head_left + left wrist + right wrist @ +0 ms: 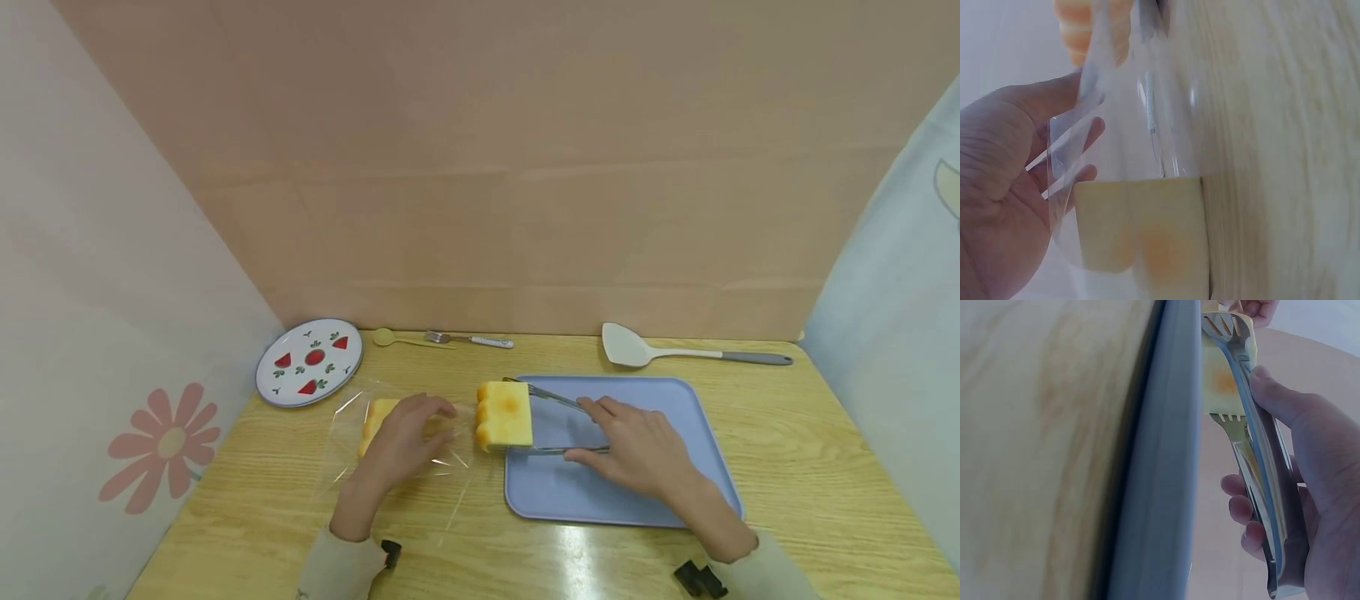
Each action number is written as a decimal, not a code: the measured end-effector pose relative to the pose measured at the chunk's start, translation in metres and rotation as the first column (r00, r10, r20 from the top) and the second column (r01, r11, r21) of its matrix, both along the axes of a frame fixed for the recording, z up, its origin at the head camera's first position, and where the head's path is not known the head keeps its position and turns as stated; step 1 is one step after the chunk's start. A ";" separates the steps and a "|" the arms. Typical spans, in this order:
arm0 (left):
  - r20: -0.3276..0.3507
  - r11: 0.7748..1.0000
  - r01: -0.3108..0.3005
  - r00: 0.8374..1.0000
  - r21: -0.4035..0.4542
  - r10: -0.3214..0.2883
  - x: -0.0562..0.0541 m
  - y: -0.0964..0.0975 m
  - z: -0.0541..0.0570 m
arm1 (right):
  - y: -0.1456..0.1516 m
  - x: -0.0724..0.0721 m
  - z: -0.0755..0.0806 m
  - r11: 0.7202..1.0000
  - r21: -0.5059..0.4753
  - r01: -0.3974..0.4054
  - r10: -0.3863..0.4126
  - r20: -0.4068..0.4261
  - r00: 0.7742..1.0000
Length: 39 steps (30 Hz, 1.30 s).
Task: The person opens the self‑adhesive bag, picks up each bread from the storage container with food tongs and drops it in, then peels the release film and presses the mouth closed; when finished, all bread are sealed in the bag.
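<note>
In the head view my right hand [637, 446] grips metal tongs [555, 397], whose tips hold a yellow bread slice [510, 414] with browned, scalloped edges over the left end of the blue tray. My left hand [408, 433] holds a clear plastic bag [348, 442] at its mouth, thumb and fingers curved apart. Inside the bag lies another bread slice [1141, 231], partly hidden by that hand in the head view. The held slice is just right of the left fingertips. In the right wrist view, the thumb and fingers squeeze the tongs from opposite sides.
The blue tray [622, 504] lies under the right hand. At the back left stands a white plate [296, 342] with red fruit patterns, beside a yellow spoon [385, 337] and a fork [472, 340]. A white spatula [630, 346] lies behind the tray. Walls enclose the table.
</note>
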<state>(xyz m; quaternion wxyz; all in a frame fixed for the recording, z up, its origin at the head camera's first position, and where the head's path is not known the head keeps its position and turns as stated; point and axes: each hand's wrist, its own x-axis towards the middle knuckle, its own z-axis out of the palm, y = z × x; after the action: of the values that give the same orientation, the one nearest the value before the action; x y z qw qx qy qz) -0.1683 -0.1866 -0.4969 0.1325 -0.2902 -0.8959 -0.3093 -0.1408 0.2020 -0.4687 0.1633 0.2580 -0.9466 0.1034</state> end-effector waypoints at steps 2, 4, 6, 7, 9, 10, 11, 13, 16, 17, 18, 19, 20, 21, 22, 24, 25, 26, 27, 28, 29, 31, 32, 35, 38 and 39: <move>0.004 1.000 -0.018 1.000 0.016 0.018 0.002 0.002 0.005 | -0.002 0.001 0.000 1.000 -0.003 -0.004 0.004 -0.005 1.000; -0.018 0.999 -0.028 0.999 0.026 0.029 0.002 0.003 0.006 | -0.004 0.002 0.000 1.000 -0.007 -0.004 0.004 -0.012 1.000; -0.030 0.998 -0.054 0.998 0.040 0.055 0.004 0.007 0.013 | -0.005 0.003 0.000 1.000 -0.011 0.000 0.000 -0.016 1.000; -0.022 0.996 -0.079 0.997 0.048 0.080 0.007 0.010 0.019 | -0.006 0.003 0.000 1.000 -0.012 0.002 -0.003 -0.017 1.000; -0.030 0.991 -0.120 0.992 0.060 0.122 0.009 0.014 0.025 | -0.007 0.004 0.001 1.000 -0.014 0.009 -0.009 -0.020 1.000; -0.026 0.988 -0.140 0.989 0.071 0.142 0.010 0.017 0.026 | -0.007 0.005 0.002 1.000 -0.014 0.011 -0.012 -0.025 1.000; -0.020 0.984 -0.162 0.986 0.078 0.164 0.011 0.018 0.028 | -0.007 0.006 0.002 1.000 -0.014 0.015 -0.015 -0.030 0.999; -0.015 0.975 -0.199 0.980 0.095 0.201 0.012 0.022 0.029 | -0.008 0.008 0.002 1.000 -0.013 0.017 -0.018 -0.051 0.999; -0.009 0.964 -0.226 0.973 0.136 0.230 0.012 0.024 0.029 | -0.009 0.012 0.003 1.000 -0.015 0.019 -0.021 -0.092 0.996; -0.006 0.961 -0.231 0.972 0.155 0.235 0.012 0.025 0.029 | -0.010 0.014 0.003 1.000 -0.018 0.022 -0.024 -0.099 0.995; 0.000 0.956 -0.234 0.971 0.179 0.238 0.012 0.025 0.028 | -0.011 0.016 0.003 1.000 -0.019 0.025 -0.027 -0.104 0.994; 0.016 0.949 -0.238 0.971 0.205 0.240 0.011 0.026 0.028 | -0.013 0.017 0.003 0.999 -0.021 0.029 -0.031 -0.107 0.994; 0.033 0.943 -0.239 0.971 0.233 0.238 0.011 0.026 0.029 | -0.014 0.020 0.003 0.999 -0.023 0.038 -0.040 -0.103 0.994; 0.048 0.935 -0.240 0.971 0.260 0.236 0.012 0.026 0.029 | -0.016 0.022 0.004 0.999 -0.024 0.048 -0.050 -0.096 0.994; 0.061 0.928 -0.243 0.970 0.283 0.236 0.012 0.026 0.030 | -0.018 0.024 0.004 0.998 -0.025 0.060 -0.062 -0.084 0.995; 0.092 0.913 -0.250 0.968 0.322 0.232 0.012 0.026 0.032 | -0.023 0.028 0.005 0.996 -0.027 0.090 -0.092 -0.050 0.995; 0.105 0.907 -0.253 0.967 0.335 0.231 0.012 0.026 0.033 | -0.025 0.030 0.006 0.994 -0.030 0.104 -0.105 -0.031 0.994; 0.113 0.902 -0.254 0.967 0.349 0.228 0.012 0.027 0.034 | -0.027 0.033 0.007 0.992 -0.036 0.119 -0.119 -0.006 0.993; 0.121 0.898 -0.258 0.966 0.357 0.229 0.012 0.027 0.034 | -0.029 0.034 0.008 0.990 -0.042 0.131 -0.131 0.017 0.991; 0.130 0.894 -0.261 0.965 0.364 0.228 0.013 0.027 0.035 | -0.030 0.036 0.009 0.989 -0.048 0.142 -0.140 0.038 0.989; 0.142 0.891 -0.264 0.964 0.370 0.226 0.013 0.026 0.036 | -0.032 0.038 0.010 0.987 -0.054 0.152 -0.149 0.056 0.987; 0.164 0.887 -0.269 0.961 0.374 0.222 0.013 0.026 0.038 | -0.033 0.041 0.011 0.985 -0.060 0.164 -0.159 0.084 0.984; 0.176 0.889 -0.268 0.960 0.372 0.216 0.013 0.025 0.038 | -0.034 0.043 0.011 0.984 -0.062 0.168 -0.162 0.095 0.982; 0.195 0.907 -0.249 0.962 0.341 0.191 0.012 0.022 0.039 | -0.034 0.045 0.011 0.984 -0.056 0.171 -0.164 0.110 0.980; 0.171 0.940 -0.211 0.971 0.269 0.169 0.012 0.020 0.040 | -0.033 0.046 0.010 0.985 -0.054 0.161 -0.154 0.108 0.982; 0.153 0.952 -0.202 0.974 0.232 0.169 0.012 0.020 0.040 | -0.033 0.046 0.010 0.986 -0.056 0.157 -0.151 0.106 0.983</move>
<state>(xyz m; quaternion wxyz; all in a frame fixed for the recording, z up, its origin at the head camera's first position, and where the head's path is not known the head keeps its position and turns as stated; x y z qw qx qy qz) -0.1567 -0.1662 -0.4569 0.1365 -0.1649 -0.8808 -0.4224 -0.0946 0.1694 -0.4590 0.1309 0.1730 -0.9670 0.1335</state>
